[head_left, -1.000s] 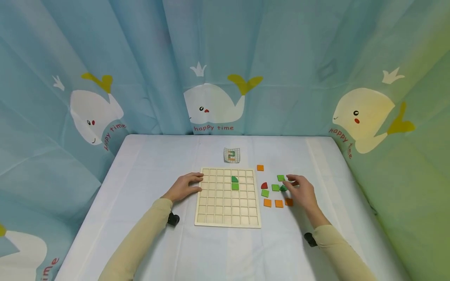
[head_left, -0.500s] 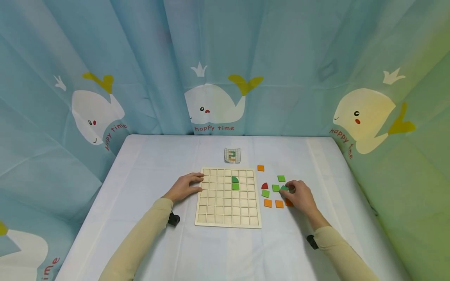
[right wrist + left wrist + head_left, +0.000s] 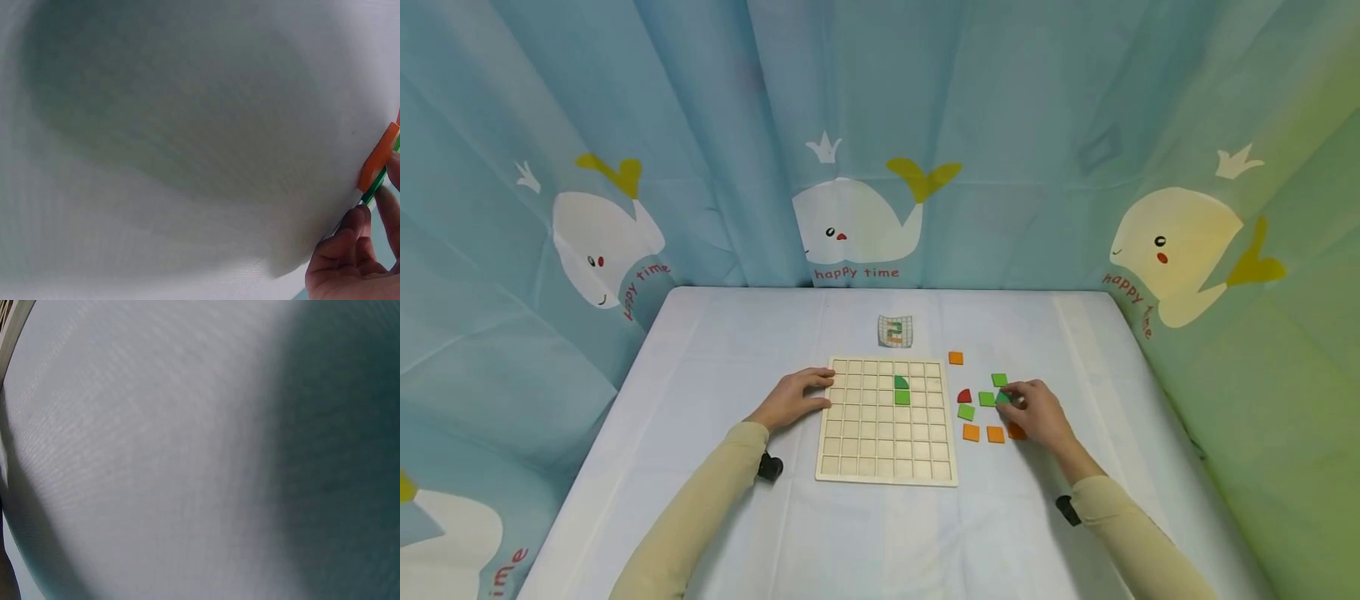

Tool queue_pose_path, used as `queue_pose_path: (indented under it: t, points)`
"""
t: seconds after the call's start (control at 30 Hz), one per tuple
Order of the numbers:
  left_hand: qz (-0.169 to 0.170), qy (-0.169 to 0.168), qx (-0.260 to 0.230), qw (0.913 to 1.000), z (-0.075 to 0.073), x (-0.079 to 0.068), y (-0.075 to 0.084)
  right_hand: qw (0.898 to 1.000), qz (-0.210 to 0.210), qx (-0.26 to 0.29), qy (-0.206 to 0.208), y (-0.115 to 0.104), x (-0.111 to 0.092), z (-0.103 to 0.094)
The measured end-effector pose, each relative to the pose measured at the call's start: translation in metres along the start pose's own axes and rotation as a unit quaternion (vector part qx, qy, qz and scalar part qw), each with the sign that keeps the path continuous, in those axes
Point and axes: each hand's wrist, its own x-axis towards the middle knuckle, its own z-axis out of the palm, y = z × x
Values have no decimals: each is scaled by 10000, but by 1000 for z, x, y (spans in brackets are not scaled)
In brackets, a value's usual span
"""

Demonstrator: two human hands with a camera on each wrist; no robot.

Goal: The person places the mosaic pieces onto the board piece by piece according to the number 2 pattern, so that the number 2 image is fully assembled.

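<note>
In the head view a pale wooden grid board (image 3: 859, 450) lies on the table. A dark green quarter-circle tile (image 3: 900, 382) sits in one of its cells, directly above a light green square tile (image 3: 902, 397). My left hand (image 3: 793, 398) rests at the board's left edge, fingertips on the rim, fingers relaxed. Right of the board, my right hand (image 3: 1039, 412) pinches a dark green tile (image 3: 1002, 398) between thumb and fingers; they partly cover it. The right wrist view shows this green tile (image 3: 374, 186) edge-on at the fingertips, beside an orange square tile (image 3: 377, 157).
Loose tiles lie between board and right hand: a red quarter-circle (image 3: 965, 396), light green squares (image 3: 966, 412) and several orange squares (image 3: 972, 432). A small patterned card (image 3: 895, 332) lies behind the board. A whale-print curtain (image 3: 1000, 225) surrounds the table (image 3: 737, 333).
My right hand's fingers have come down and closed on the dark green tile, which has turned slightly. My left hand and the board have stayed in place.
</note>
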Motion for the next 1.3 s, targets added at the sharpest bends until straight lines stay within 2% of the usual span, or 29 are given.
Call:
queue_pose_path:
  t: [0.17, 0.37, 0.63, 0.9, 1.17, 1.3]
  points:
    - [-53, -1, 43, 10000, 0, 0, 1, 9997, -192, -35, -144, -1, 1, -3]
    - [-59, -44, 46, 10000, 0, 0, 2, 9995, -200, -137, -223, 0, 3, -5]
    - [69, -69, 26, 9999, 0, 1, -2, 9973, -494, -273, -480, 3, 4, -7]
    - [-14, -46, 104, 9999, 3, 1, -2, 9953, -635, -294, -663, 7, 3, -6]
    - [-6, -57, 90, 9999, 1, 0, -1, 9958, -572, -171, -696, 10, 4, -6]
    - [36, -63, 105, 9999, 0, 1, -3, 9972, -528, -124, -512, 13, 4, -9]
